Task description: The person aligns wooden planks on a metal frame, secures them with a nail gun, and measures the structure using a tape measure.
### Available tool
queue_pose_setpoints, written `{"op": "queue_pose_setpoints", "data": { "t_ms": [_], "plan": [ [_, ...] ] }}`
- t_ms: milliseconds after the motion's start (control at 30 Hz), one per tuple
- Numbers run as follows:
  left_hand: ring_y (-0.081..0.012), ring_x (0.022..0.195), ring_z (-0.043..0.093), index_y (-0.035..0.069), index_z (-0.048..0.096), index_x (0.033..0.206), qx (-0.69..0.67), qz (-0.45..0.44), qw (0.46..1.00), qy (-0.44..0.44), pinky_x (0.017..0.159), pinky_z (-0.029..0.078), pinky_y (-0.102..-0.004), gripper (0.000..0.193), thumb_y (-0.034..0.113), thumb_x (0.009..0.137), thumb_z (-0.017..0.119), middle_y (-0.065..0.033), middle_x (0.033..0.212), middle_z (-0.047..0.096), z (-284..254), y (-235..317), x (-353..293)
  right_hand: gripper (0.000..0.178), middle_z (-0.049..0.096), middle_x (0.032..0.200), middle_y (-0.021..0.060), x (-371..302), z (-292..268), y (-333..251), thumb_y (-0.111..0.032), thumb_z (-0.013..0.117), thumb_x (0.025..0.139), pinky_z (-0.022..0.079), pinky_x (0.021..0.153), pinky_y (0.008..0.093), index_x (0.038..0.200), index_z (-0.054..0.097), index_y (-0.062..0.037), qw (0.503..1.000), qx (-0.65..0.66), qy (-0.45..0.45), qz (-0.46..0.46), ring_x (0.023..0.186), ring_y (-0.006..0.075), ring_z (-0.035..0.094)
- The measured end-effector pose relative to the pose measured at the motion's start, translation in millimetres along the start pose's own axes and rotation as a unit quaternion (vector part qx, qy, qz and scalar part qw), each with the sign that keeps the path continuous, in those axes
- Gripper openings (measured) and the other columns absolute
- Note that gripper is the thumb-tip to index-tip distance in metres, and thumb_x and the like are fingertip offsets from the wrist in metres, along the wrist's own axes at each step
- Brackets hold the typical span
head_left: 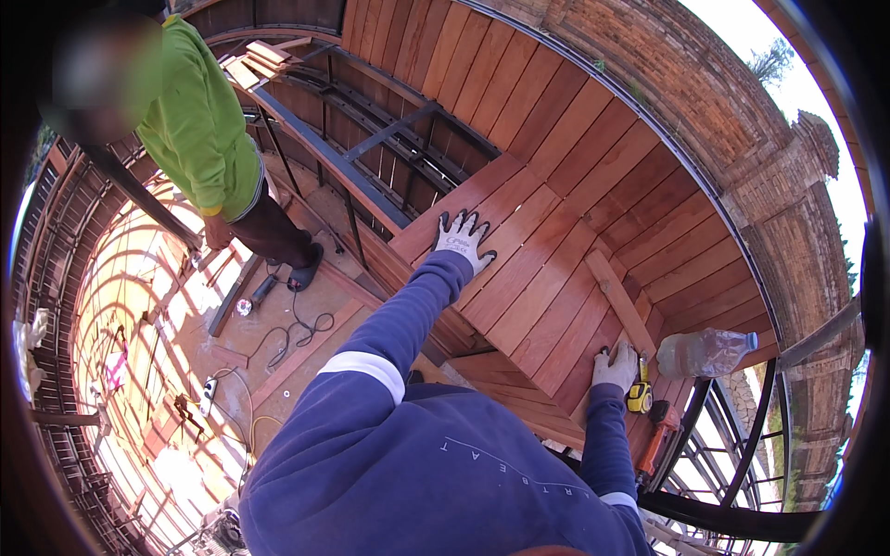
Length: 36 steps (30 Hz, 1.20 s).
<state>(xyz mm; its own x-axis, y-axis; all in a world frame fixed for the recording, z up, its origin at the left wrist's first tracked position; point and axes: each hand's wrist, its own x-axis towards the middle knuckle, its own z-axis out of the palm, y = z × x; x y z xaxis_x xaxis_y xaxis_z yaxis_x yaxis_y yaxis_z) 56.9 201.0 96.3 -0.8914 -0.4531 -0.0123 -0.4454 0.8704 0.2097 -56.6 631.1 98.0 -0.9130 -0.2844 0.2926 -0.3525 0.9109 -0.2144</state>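
1. Left hand (464,243): fingers spread wide on the wooden boards (533,278).
2. Right hand (615,369): near the wooden strip (619,301)'s lower end; cannot tell whether its fingers pinch anything.
3. Tape measure (640,398): just beside that hand.

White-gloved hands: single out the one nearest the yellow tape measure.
The right white-gloved hand, just beside the yellow tape measure. The left white-gloved hand, fingers spread on reddish-brown wooden planks, is clearly farther away.

Clear run along the bench (527,295) between left hand (464,243) and right hand (616,368); board (619,301), bottle (697,354), tape measure (640,398) crowd its right end!
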Motion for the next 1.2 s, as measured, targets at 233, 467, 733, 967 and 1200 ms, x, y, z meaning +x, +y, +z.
{"op": "queue_pose_setpoints", "data": {
  "t_ms": [233, 467, 733, 967, 1200],
  "plan": [
    [-0.0264, 0.154, 0.018, 0.02, 0.034, 0.157, 0.0, -0.001, 1.0, -0.004, 0.124, 0.001, -0.0549, 0.073, 0.061, 0.097, 0.043, -0.0086, 0.166, 0.025, -1.8, 1.0, -0.6, 0.061, 0.056, 0.137, 0.0251, -0.7, -1.2, -0.6, -0.03, 0.071, 0.082, 0.034, 0.115, 0.0474, 0.131, 0.059, 0.0043, 1.0, -0.007, -0.003, -0.005, 0.132, 0.0411, 0.047],
    [-0.0266, 0.154, 0.017, 0.02, 0.035, 0.156, -0.006, -0.001, 1.0, 0.006, 0.124, 0.001, -0.0553, 0.073, 0.06, 0.096, 0.045, -0.0094, 0.165, 0.026, 2.0, -1.4, -0.4, 0.06, 0.056, 0.136, 0.0257, 0.6, 3.0, 4.5, -0.029, 0.071, 0.081, 0.035, 0.114, 0.0475, 0.13, 0.06, 0.004, 1.0, -0.015, 0.003, -0.025, 0.132, 0.041, 0.047],
    [-0.0276, 0.154, 0.017, 0.02, 0.034, 0.157, -0.005, 0.004, 1.0, 0.009, 0.124, 0.002, -0.0558, 0.074, 0.06, 0.096, 0.046, -0.0104, 0.165, 0.025, 4.2, 2.0, 1.6, 0.06, 0.056, 0.136, 0.0258, 0.1, 14.0, 13.6, -0.031, 0.071, 0.08, 0.034, 0.114, 0.0486, 0.129, 0.06, 0.003, 0.999, -0.016, 0.03, -0.019, 0.131, 0.041, 0.048],
    [-0.0309, 0.155, 0.015, 0.015, 0.029, 0.159, 0.037, -0.031, 0.998, 0.045, 0.123, 0.0, -0.056, 0.08, 0.062, 0.096, 0.045, -0.0126, 0.166, 0.023, 15.8, 5.3, 6.0, 0.061, 0.057, 0.137, 0.0221, -1.1, 7.9, 9.7, -0.032, 0.074, 0.077, 0.034, 0.113, 0.0498, 0.128, 0.061, -0.0005, 0.999, -0.012, 0.048, -0.009, 0.131, 0.0394, 0.048],
    [-0.0365, 0.154, 0.015, 0.007, 0.024, 0.159, 0.049, -0.092, 0.993, 0.055, 0.124, 0.003, -0.0544, 0.092, 0.067, 0.092, 0.047, -0.0186, 0.165, 0.023, 20.1, 5.2, 10.3, 0.064, 0.054, 0.139, 0.0205, -0.7, -7.6, -1.9, -0.034, 0.075, 0.075, 0.033, 0.113, 0.0511, 0.13, 0.06, -0.0036, 0.999, -0.002, 0.022, 0.033, 0.133, 0.04, 0.045]
  ]
}}
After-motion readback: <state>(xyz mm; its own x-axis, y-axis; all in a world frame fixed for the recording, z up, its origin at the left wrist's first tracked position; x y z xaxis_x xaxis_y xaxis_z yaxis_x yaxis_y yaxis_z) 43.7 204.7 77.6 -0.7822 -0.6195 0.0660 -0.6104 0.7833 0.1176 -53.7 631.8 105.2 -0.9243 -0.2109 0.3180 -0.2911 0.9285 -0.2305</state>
